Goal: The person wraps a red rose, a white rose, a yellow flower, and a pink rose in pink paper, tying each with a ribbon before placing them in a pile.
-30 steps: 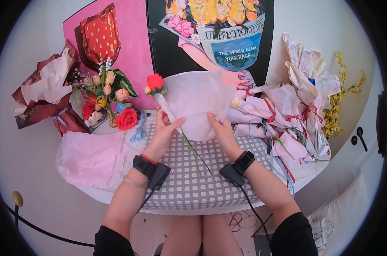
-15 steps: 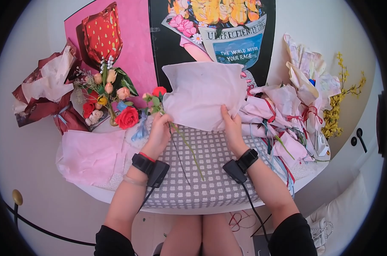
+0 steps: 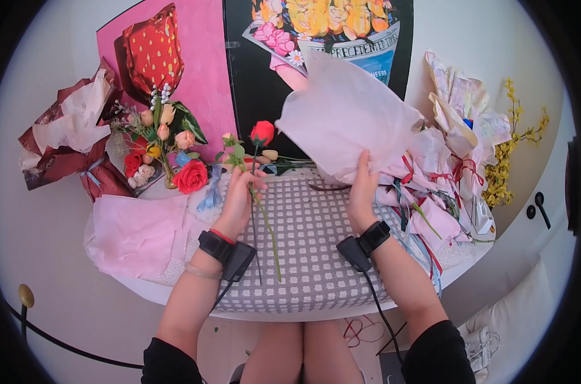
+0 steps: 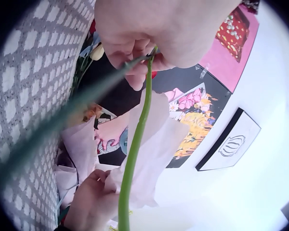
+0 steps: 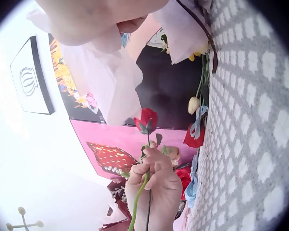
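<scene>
My left hand point(image 3: 237, 200) pinches two flower stems between thumb and fingers over the checked cloth. One carries a red rose point(image 3: 262, 132) on a dark stem. The other has green leaves point(image 3: 235, 157), a small pale bloom and a bright green stem point(image 4: 140, 127). Both stems hang below the fingers, side by side. With thumb and fingers, my right hand point(image 3: 362, 192) grips the lower edge of a pale pink sheet of wrapping paper point(image 3: 348, 118), tilted and raised at the right. In the right wrist view, the rose point(image 5: 146, 120) stands upright above the left hand.
Pink paper sheets point(image 3: 134, 233) lie at left, near a vase of mixed flowers point(image 3: 166, 137) and a dark red wrapped bouquet point(image 3: 79, 137). Several wrapped bundles point(image 3: 431, 160) with ribbons crowd the right. Cloth point(image 3: 303, 256) covers the middle; paintings point(image 3: 201, 64) stand behind.
The paper has come away from the flowers and moved right and up in my right hand. My left hand keeps both stems, and the rose now stands apart from the paper.
</scene>
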A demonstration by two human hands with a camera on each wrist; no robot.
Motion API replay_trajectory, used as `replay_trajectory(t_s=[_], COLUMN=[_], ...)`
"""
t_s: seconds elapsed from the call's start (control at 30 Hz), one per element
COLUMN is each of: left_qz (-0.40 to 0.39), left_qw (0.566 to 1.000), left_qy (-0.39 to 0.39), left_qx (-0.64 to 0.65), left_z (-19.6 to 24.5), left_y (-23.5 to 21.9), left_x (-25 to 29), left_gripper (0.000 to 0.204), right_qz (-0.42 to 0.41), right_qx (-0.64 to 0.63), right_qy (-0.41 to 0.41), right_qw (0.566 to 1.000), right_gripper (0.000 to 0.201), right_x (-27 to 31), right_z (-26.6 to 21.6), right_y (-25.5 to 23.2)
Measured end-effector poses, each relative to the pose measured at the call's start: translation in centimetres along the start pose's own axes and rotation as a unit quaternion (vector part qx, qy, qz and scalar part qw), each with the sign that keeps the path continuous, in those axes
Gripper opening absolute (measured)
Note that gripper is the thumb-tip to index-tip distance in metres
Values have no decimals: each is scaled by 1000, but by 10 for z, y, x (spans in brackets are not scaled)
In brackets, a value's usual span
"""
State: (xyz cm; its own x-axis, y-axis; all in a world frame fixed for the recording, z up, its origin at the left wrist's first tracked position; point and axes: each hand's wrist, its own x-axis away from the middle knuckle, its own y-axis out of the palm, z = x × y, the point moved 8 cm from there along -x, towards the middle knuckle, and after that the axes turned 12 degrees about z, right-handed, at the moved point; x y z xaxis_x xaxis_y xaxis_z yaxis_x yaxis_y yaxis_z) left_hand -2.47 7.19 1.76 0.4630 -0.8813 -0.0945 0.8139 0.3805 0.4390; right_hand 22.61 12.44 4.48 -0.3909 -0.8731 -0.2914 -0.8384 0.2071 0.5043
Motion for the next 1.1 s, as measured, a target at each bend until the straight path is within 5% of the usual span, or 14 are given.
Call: replay_trajectory(t_s=[0.13,0.23,0.43,0.6,0.77,0.97,1.03,1.1], left_qz=[-26,-43,-74,-70,-146,-67,-111,-59], left_qw=[999,998,996,994,989,978,962,953], left_qy=[10,21,40,85,35,162,191,173], left_qx=[-16,-34,0,-4,-1,115,160,242], left_z=[-5,-5,-3,19,38,138,161,174], left_y=[-1,3,9,14,29,48,59,64], left_x=[-4,-3,-4,4,2,8,4,-3], left_gripper=[22,18,17,17,16,12,13,13], right_qz=[-10,16,-66,33,23,33,-42,-155], right_qx=[-17,3,-21,-8,-101,-56,-12,-20], right_qy=[-16,-85,-78,-51,-32,-77,8,113], right_qw=[1000,996,995,998,994,995,999,981], right_gripper=[58,42,45,50,50,49,48,46], right_x=[-6,-1,-4,-8,-29,-12,0,15], right_z=[1,-7,5,-3,0,0,17,33], right_y=[-2,1,9,-5,-11,-9,4,21])
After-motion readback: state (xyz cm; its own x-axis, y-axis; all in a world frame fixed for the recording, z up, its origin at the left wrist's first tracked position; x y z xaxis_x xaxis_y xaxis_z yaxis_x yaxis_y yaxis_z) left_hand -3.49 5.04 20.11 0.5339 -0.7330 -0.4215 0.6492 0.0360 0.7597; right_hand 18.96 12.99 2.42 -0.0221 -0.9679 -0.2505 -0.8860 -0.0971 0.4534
